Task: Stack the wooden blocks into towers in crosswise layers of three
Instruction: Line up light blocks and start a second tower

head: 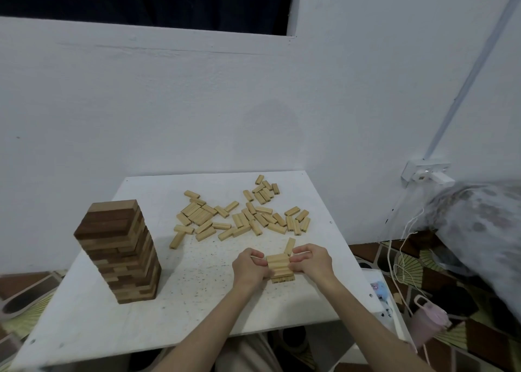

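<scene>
1. The left hand [249, 267] and the right hand [311, 261] flank a low, pale new tower [279, 269]. Each grip is curled, fingers pressed to opposite sides of its upper layers, squeezing the blocks flush.
2. The new tower stands at about 5 o'clock from the middle of the white counter [197, 287], near the front edge. Its top layer is three blocks side by side, their long axes running 9 to 3 o'clock between the hands; end faces showing lower down suggest the layer beneath runs crosswise.
3. One single block [289, 247] lies touching or just beside the stack at 12 o'clock, long axis roughly 12 to 6, tipped slightly toward 1 o'clock.
4. I judge the step in hand to be squaring up an early layer. The next move calls for freeing one hand, fetching three blocks and laying them 12 to 6 across the top.
5. The loose blocks [242, 216] lie scattered at 12 o'clock on the counter, pointing every way.
6. A tall finished tower [121, 253] of dark and light blocks stands at 9 o'clock, well apart from the hands.
</scene>
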{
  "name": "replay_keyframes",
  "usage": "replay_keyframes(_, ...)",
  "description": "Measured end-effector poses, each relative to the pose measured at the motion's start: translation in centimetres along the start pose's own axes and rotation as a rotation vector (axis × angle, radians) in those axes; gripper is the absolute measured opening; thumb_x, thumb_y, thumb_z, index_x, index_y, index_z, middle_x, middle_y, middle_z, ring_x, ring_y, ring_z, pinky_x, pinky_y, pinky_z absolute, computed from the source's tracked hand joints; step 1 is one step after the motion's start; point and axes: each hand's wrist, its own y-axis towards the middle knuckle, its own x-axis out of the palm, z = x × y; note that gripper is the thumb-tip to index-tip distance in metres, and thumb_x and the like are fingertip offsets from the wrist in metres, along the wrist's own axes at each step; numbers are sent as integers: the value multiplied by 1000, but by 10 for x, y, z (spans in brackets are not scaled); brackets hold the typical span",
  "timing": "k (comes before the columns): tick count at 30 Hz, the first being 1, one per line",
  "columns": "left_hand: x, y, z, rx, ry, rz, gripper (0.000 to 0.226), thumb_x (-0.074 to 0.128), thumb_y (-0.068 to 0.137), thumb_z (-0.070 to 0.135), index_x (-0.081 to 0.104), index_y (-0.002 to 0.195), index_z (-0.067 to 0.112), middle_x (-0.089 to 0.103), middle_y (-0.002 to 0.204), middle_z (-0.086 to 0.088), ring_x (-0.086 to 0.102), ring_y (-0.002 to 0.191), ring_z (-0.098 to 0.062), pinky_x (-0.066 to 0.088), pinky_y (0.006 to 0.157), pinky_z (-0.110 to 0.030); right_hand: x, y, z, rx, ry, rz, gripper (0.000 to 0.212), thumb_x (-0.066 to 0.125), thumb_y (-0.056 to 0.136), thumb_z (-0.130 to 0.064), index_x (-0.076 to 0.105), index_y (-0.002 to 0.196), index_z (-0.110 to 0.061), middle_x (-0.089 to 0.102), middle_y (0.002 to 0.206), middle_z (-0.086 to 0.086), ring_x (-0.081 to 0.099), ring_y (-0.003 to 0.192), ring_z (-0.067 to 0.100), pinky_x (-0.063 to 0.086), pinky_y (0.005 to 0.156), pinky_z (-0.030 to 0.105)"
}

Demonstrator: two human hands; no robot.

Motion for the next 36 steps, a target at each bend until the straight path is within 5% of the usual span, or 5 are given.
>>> replay_keyframes(7,1,-1,-1,-6,11,-10,40,80,61,-10,57,87,10,65,81,-6,63,81,-20,55,60,-24,0,-2,1,10,-5,-4,32,75,67,15,63,88,-6,70,82,13,67,75,19,54,55,18)
replay_keyframes(15,2,-4,0,-8,30,-13,40,79,62,-7,56,90,10,66,87,-8,57,73,-10,42,44,-6,1,1,3,10,4,-8,33,75,67,16,64,91,-3,71,83,14,68,79,24,59,65,28)
replay_keyframes(36,5,-5,4,-56,52,-20,39,81,62,-5,56,86,14,65,89,-6,59,79,-13,42,47,-8,-2,-2,1,40,-5,-22,33,74,70,14,63,96,-3,70,85,13,68,82,24,58,64,25)
